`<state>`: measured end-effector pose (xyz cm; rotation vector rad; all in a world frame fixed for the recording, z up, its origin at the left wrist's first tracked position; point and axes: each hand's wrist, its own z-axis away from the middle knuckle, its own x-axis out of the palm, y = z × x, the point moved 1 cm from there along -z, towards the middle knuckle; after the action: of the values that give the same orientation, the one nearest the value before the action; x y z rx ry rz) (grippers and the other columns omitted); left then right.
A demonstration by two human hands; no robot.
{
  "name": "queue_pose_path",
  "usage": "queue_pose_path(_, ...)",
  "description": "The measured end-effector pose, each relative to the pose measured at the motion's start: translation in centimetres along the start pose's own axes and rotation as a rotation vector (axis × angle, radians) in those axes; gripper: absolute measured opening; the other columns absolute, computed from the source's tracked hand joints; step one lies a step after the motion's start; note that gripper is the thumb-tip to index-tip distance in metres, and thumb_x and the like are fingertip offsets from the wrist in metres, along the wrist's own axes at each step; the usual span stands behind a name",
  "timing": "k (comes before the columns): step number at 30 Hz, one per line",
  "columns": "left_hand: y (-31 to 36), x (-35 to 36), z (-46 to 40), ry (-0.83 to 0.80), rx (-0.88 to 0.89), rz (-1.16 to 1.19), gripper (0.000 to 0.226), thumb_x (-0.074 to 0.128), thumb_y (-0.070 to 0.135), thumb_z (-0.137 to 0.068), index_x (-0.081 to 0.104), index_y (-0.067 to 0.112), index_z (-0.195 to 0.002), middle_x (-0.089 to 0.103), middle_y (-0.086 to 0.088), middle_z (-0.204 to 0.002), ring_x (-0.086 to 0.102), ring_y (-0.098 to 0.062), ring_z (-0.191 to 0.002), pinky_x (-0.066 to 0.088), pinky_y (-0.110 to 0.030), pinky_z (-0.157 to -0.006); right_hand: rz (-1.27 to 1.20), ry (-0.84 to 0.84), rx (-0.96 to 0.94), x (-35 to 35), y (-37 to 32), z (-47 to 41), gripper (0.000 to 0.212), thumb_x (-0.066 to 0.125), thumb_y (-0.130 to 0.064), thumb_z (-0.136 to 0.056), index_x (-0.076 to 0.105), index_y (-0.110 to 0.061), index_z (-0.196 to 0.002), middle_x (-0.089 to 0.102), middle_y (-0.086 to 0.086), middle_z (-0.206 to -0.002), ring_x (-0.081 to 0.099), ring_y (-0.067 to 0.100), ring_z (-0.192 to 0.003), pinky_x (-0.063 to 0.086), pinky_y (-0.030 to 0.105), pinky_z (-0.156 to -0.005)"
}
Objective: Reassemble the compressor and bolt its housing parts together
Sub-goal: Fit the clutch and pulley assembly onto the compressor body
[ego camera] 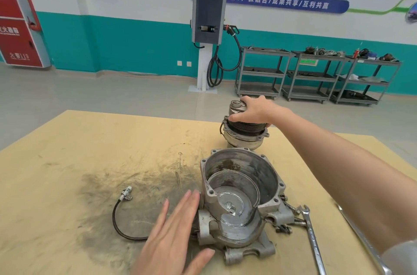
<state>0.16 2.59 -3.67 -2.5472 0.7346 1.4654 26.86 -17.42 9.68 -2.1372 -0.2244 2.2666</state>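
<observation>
An open aluminium compressor housing (242, 186) stands on the wooden table (79, 139), its cavity facing up with a scroll plate inside. My left hand (173, 236) rests flat against its left side, fingers straight. Behind it stands the pulley-and-clutch half of the compressor (244, 133), ribbed and upright. My right hand (252, 110) grips its top from above, fingers curled round the pulley. Loose bolts (285, 228) lie at the housing's right foot.
A combination wrench (312, 236) lies right of the housing, and a second long tool (361, 236) lies under my right forearm. A black cable with a connector (120, 213) curls on the left. Dark grime stains the table's middle. Grey carts and a charger stand on the floor beyond.
</observation>
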Motion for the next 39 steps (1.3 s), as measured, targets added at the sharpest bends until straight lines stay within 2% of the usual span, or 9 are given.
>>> queue_pose_path(6,0.0,0.5,0.1,0.024,0.014,-0.045,0.079,0.016,0.063,-0.096,0.036,0.000,-0.139,0.048,-0.008,-0.141,0.049,-0.024,-0.127,0.033,-0.038,-0.100,0.020,0.061,-0.119,0.3,1.0,0.1,0.091,0.054,-0.073,-0.076,0.025,-0.033,-0.151,0.040,0.019,-0.142,0.043,0.040,-0.125,0.045,0.047,-0.100)
queue_pose_path(12,-0.2,0.7,0.3,0.017,0.010,-0.036,0.079,0.017,0.062,-0.097,0.033,-0.002,-0.140,0.047,-0.011,-0.142,0.048,-0.030,-0.127,0.030,-0.041,-0.101,-0.019,0.033,-0.227,0.2,1.7,0.5,0.082,0.060,-0.064,-0.080,0.026,-0.038,-0.150,0.042,0.016,-0.133,0.041,0.035,-0.123,0.036,0.037,-0.086)
queue_pose_path(21,0.0,0.8,0.4,-0.023,-0.035,0.085,0.075,0.020,0.062,-0.097,0.039,0.002,-0.137,0.059,-0.003,-0.132,0.051,-0.013,-0.124,0.030,-0.030,-0.103,-0.002,-0.088,-0.364,-0.5,2.0,1.5,0.093,0.056,-0.068,-0.067,0.022,-0.041,-0.149,0.037,0.004,-0.125,0.040,0.029,-0.120,0.036,0.036,-0.093)
queue_pose_path(27,0.6,0.6,0.3,-0.092,-0.090,0.147,0.076,0.021,0.064,-0.096,0.039,0.002,-0.136,0.062,-0.005,-0.129,0.059,-0.017,-0.118,0.029,-0.034,-0.103,-0.003,-0.135,-0.366,-0.4,2.1,1.6,0.086,0.065,-0.062,-0.079,0.019,-0.043,-0.149,0.034,0.006,-0.133,0.039,0.031,-0.125,0.037,0.037,-0.095)
queue_pose_path(29,0.6,0.3,0.0,-0.179,-0.132,0.227,0.083,0.019,0.071,-0.092,0.033,0.008,-0.144,0.053,-0.001,-0.139,0.050,-0.010,-0.127,0.026,-0.031,-0.108,0.011,-0.155,-0.341,-0.5,2.0,1.6,0.086,0.064,-0.062,-0.080,0.016,-0.044,-0.150,0.032,0.006,-0.139,0.037,0.032,-0.129,0.038,0.041,-0.101)
queue_pose_path(31,0.5,0.3,-0.1,-0.192,-0.213,0.309,0.097,0.009,0.088,-0.076,0.001,0.026,-0.150,0.018,0.015,-0.155,0.013,0.013,-0.139,0.002,-0.018,-0.117,0.024,-0.170,-0.315,-0.8,1.7,1.8,0.096,0.062,-0.074,-0.073,0.014,-0.045,-0.150,0.029,0.006,-0.148,0.034,0.033,-0.135,0.036,0.045,-0.106)
queue_pose_path(33,0.2,0.8,0.2,-0.234,-0.271,0.343,0.101,-0.001,0.096,-0.060,-0.021,0.036,-0.139,-0.007,0.029,-0.150,-0.020,0.026,-0.128,-0.020,-0.011,-0.109,0.030,-0.153,-0.281,-0.9,0.9,2.1,0.114,0.054,-0.089,-0.057,0.008,-0.043,-0.151,0.025,0.008,-0.155,0.030,0.035,-0.140,0.032,0.050,-0.111)
queue_pose_path(36,0.2,0.8,0.0,-0.257,-0.296,0.347,0.103,-0.003,0.099,-0.054,-0.024,0.039,-0.136,-0.013,0.033,-0.146,-0.031,0.029,-0.119,-0.024,-0.008,-0.105,0.063,-0.101,-0.214,-0.4,-0.3,2.3,0.127,0.049,-0.096,-0.045,0.004,-0.043,-0.152,0.025,0.016,-0.154,0.029,0.040,-0.140,0.032,0.056,-0.110)
queue_pose_path(39,0.1,0.8,0.1,-0.237,-0.300,0.337,0.103,-0.004,0.100,-0.052,-0.024,0.041,-0.135,-0.015,0.032,-0.145,-0.038,0.029,-0.113,-0.026,-0.005,-0.101,0.093,-0.071,-0.157,0.1,-0.9,2.1,0.112,0.061,-0.084,-0.061,0.010,-0.041,-0.151,0.030,0.019,-0.148,0.034,0.041,-0.134,0.039,0.052,-0.102)
